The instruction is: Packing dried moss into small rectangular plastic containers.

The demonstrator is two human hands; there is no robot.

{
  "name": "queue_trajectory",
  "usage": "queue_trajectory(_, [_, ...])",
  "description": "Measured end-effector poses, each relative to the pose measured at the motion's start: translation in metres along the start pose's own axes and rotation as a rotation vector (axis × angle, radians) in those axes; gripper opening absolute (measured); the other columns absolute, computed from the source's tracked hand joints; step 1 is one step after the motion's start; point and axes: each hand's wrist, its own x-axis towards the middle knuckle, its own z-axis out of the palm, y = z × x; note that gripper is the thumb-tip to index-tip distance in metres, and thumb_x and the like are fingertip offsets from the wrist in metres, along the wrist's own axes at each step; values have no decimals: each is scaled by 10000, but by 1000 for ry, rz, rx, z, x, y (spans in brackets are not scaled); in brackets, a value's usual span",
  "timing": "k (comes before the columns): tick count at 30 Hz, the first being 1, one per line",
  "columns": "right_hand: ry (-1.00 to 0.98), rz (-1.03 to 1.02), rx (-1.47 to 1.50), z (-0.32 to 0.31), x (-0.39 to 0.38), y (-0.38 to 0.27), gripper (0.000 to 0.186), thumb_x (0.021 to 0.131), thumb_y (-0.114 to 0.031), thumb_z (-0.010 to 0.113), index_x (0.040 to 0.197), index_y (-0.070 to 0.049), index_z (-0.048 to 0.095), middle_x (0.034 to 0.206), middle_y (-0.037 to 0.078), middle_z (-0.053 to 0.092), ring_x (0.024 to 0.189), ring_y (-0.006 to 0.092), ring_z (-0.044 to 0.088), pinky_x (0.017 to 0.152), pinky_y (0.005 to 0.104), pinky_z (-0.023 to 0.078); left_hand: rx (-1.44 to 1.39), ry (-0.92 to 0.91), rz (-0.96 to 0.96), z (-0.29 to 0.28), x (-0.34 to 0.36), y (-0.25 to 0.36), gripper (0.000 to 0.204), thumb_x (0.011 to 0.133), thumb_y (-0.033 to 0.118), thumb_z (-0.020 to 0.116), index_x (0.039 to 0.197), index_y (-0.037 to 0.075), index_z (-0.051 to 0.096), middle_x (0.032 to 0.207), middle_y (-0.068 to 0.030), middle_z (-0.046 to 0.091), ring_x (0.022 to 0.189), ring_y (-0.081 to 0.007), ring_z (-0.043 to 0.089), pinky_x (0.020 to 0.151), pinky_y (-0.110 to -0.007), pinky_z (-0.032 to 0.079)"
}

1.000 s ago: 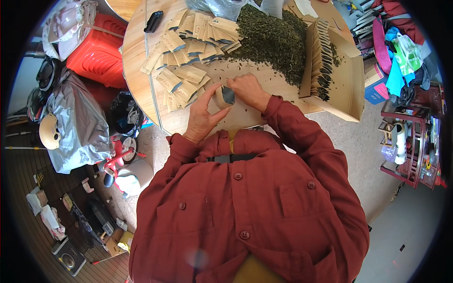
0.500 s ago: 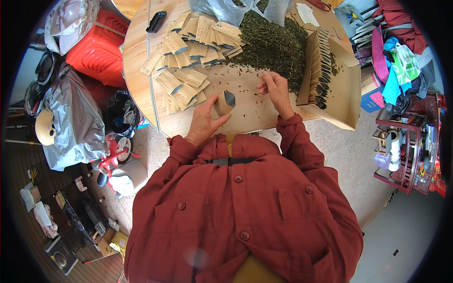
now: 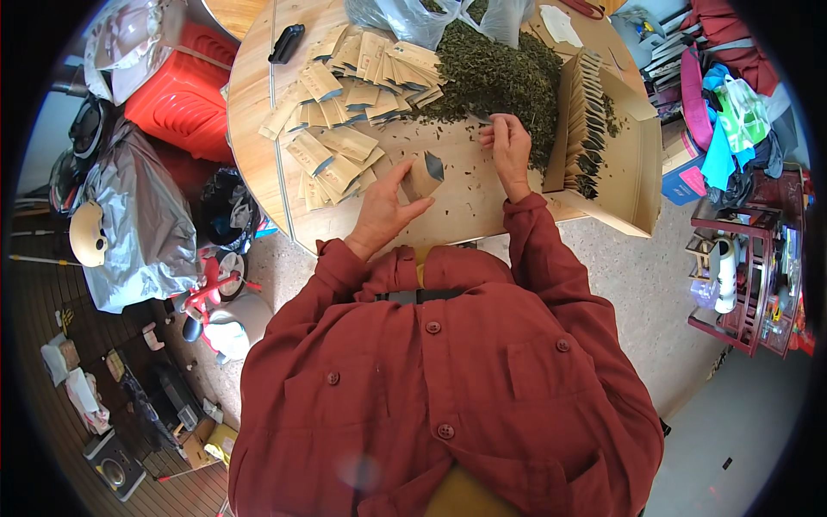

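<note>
My left hand holds an upright kraft paper pouch, its top open on a silvery lining. My right hand is at the lower edge of a pile of dried dark green leaves, its fingers closed on what looks like a small grey utensil, mostly hidden. Many flat pouches lie in loose heaps to the left. A cardboard box at the right holds a row of pouches standing with dark open tops, some loose leaves beside them.
The round wooden table also carries plastic bags of leaves and a black object. A red plastic item, covered bundles and bin bags crowd the left; clothes and a dark red rack stand at the right.
My right hand left the pouch and moved up and right to the leaves, where a grey utensil now shows in its fingers. My left hand has shifted slightly right with the pouch.
</note>
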Motion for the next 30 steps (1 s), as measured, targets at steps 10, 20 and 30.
queue_trajectory(10, [-171, 30, 281, -31, -37, -75, 260, 1006, -186, 442, 1046, 24, 589, 810, 95, 651, 666, 124, 600, 641, 254, 503, 119, 77, -58, 17, 26, -24, 581, 714, 195, 777, 1206, -10, 548, 1046, -189, 654, 975, -299, 640, 851, -345, 489])
queue_trajectory(20, [-454, 16, 104, -40, -44, -99, 228, 1002, -146, 425, 1030, 5, 593, 774, 41, 618, 653, 88, 551, 623, 223, 457, 184, 77, 4, 22, 27, -20, 573, 717, 176, 767, 1207, -18, 541, 1054, -206, 646, 978, -339, 630, 852, -366, 495])
queue_trajectory(30, [-602, -862, -609, -18, -40, -116, 176, 868, -52, 556, 1041, -24, 566, 853, 147, 596, 780, 306, 596, 689, 374, 474, 199, 94, 28, 22, 27, -18, 562, 684, 137, 771, 1185, 6, 550, 1037, -193, 632, 946, -353, 614, 813, -391, 496])
